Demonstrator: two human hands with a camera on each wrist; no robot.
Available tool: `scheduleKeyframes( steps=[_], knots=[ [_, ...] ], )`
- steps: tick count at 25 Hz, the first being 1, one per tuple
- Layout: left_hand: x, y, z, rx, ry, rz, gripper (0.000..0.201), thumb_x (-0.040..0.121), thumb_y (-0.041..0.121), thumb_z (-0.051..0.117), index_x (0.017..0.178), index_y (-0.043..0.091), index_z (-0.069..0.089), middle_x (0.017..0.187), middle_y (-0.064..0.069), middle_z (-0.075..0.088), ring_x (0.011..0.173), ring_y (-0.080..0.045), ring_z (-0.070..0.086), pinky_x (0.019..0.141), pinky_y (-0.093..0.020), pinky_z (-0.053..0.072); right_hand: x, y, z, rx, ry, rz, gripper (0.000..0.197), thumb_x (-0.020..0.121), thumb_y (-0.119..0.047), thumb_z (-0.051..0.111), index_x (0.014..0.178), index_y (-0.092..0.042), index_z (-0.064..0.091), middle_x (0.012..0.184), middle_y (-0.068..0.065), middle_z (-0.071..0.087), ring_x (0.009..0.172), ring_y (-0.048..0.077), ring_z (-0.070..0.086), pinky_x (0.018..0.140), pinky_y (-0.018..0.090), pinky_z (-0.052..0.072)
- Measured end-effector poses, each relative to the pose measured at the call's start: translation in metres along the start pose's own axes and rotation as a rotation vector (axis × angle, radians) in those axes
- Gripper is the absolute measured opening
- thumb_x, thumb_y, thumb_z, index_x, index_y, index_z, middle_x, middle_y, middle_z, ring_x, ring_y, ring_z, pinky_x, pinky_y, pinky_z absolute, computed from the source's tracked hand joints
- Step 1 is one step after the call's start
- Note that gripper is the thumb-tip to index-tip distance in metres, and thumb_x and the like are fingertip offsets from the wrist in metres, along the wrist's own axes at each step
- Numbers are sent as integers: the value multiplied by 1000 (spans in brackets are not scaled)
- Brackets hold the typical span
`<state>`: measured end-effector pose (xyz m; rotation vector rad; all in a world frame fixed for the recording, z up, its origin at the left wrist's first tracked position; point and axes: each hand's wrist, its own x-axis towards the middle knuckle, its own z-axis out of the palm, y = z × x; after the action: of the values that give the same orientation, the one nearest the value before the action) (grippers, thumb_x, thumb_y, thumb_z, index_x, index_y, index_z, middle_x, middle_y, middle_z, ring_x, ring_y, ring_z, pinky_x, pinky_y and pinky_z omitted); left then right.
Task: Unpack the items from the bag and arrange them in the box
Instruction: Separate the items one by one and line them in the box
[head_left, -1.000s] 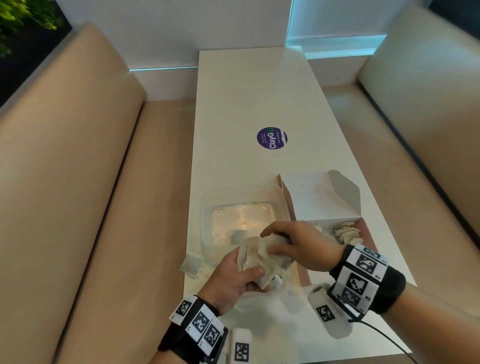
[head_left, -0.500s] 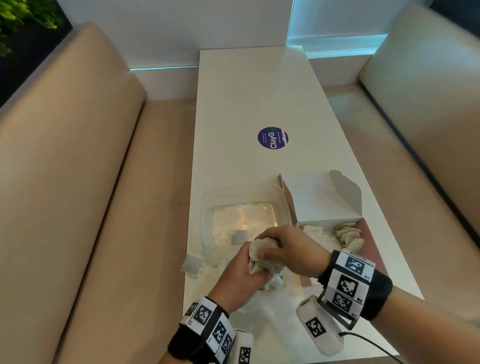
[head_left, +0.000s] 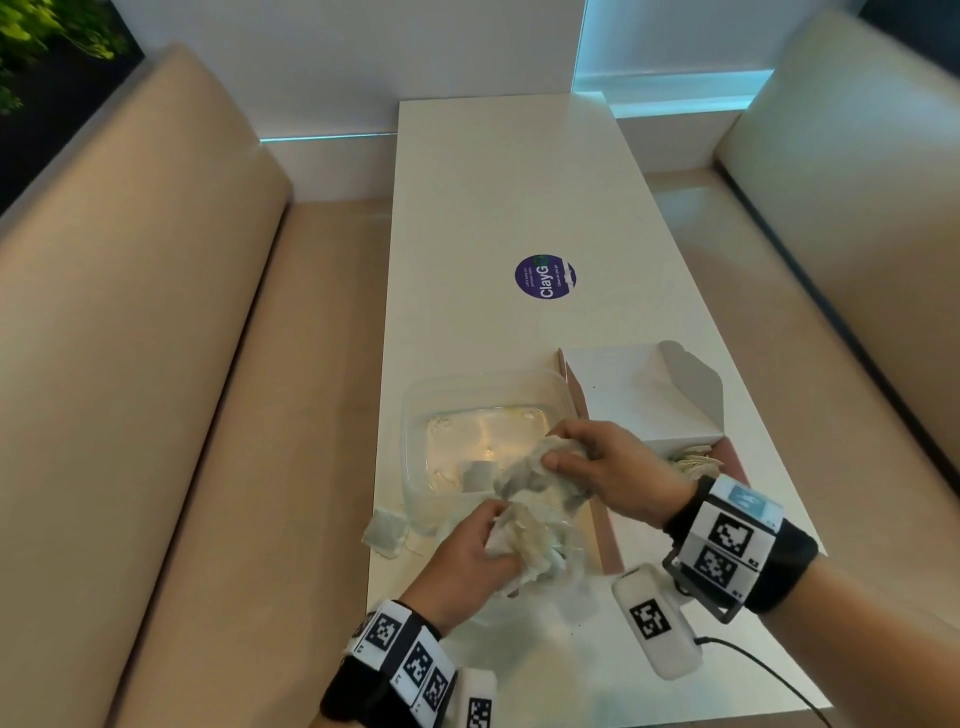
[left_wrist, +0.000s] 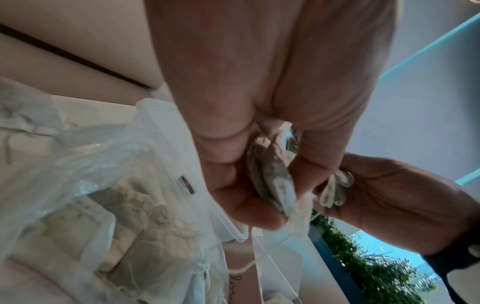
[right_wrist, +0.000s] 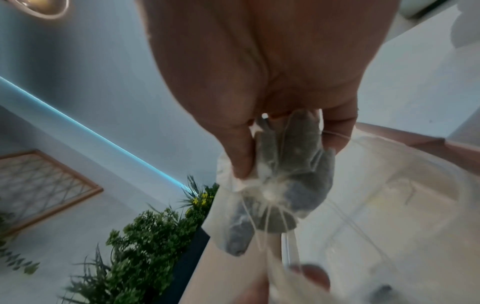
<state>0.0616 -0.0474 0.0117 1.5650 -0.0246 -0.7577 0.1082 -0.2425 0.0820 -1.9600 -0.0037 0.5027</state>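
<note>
My right hand (head_left: 563, 448) pinches a clump of tea bags (head_left: 537, 480) over the near right corner of the clear plastic box (head_left: 415, 415). In the right wrist view, the bags (right_wrist: 291, 174) hang from its fingers with tangled strings. My left hand (head_left: 500, 538) grips another bunch of tea bags (head_left: 527, 540) just in front of the box, seen close in the left wrist view (left_wrist: 270, 179). The crumpled clear plastic bag (head_left: 556, 608) lies under both hands and holds more tea bags (left_wrist: 135, 236). One tea bag (head_left: 475, 475) lies inside the box.
A loose tea bag (head_left: 384, 532) lies on the white table (head_left: 493, 197) left of the box. An open white carton (head_left: 639, 400) with tea bags (head_left: 693, 460) stands at the right. A purple sticker (head_left: 545, 277) is further back. Beige benches flank the table.
The hands held one clump together; now they have drawn apart. The right hand has moved up over the box's corner with part of it, and the left keeps the rest.
</note>
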Motion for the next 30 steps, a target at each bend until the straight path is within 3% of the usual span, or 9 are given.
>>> scheduleKeyframes(
  steps=[4,7,11,12,14,18,21,26,30],
  knots=[
    [-4,-5,-17,-43,100,-27,39,69,12,61,104,29,63,98,-4,72,90,-24,67,81,-40,55,-2,-4,-25,91,39,-40,11,89,-14,60,88,-4,60,78,8,60,63,15,63,55,29,56],
    [-6,-9,-36,6,193,-34,37,70,17,62,105,28,62,98,-1,73,96,-24,68,90,-45,53,-7,-8,-36,197,114,-78,6,88,-9,58,89,-4,60,77,11,61,61,12,63,51,25,54],
    [-12,-9,-68,-50,457,-37,38,84,2,62,118,19,55,108,-10,69,93,-25,68,77,-37,56,-17,-17,-64,288,352,-155,10,86,-15,57,89,-6,61,83,14,62,63,15,64,54,26,56],
    [-15,-7,-74,-72,527,-28,38,85,-1,60,118,16,53,107,-11,67,90,-24,68,73,-35,56,-19,-17,-71,258,360,-156,15,83,-20,59,90,-7,62,84,15,63,65,18,64,57,31,57],
    [-19,0,-78,-59,587,13,43,86,-2,60,120,21,47,106,-6,66,86,-22,69,71,-34,56,-26,-18,-75,153,218,-123,25,77,-28,62,90,-7,63,82,15,64,67,23,64,62,39,57],
    [-11,16,-48,79,492,147,43,89,1,58,102,41,50,96,5,67,75,-20,70,68,-36,57,-30,-18,-44,-137,-234,-46,17,82,-28,67,89,-14,66,74,0,66,63,11,62,57,25,50],
    [0,20,-15,81,299,147,34,94,4,51,85,34,65,94,4,66,83,-21,65,70,-35,56,-25,-14,-20,-265,-369,-26,12,85,-27,66,91,-17,66,76,-4,66,64,8,61,57,23,51],
    [-6,26,14,-311,-85,53,37,95,32,39,108,10,66,87,-9,69,87,-26,66,75,-38,51,-18,-2,-8,-144,-257,7,6,86,-23,65,84,-17,63,72,-3,63,62,10,59,55,24,49],
    [-4,18,15,-167,-46,108,24,93,20,57,111,7,66,94,-6,72,85,-18,66,68,-31,54,-21,12,-9,15,-118,24,9,85,-17,66,88,-9,65,71,-3,64,61,8,61,54,21,47]
  ],
)
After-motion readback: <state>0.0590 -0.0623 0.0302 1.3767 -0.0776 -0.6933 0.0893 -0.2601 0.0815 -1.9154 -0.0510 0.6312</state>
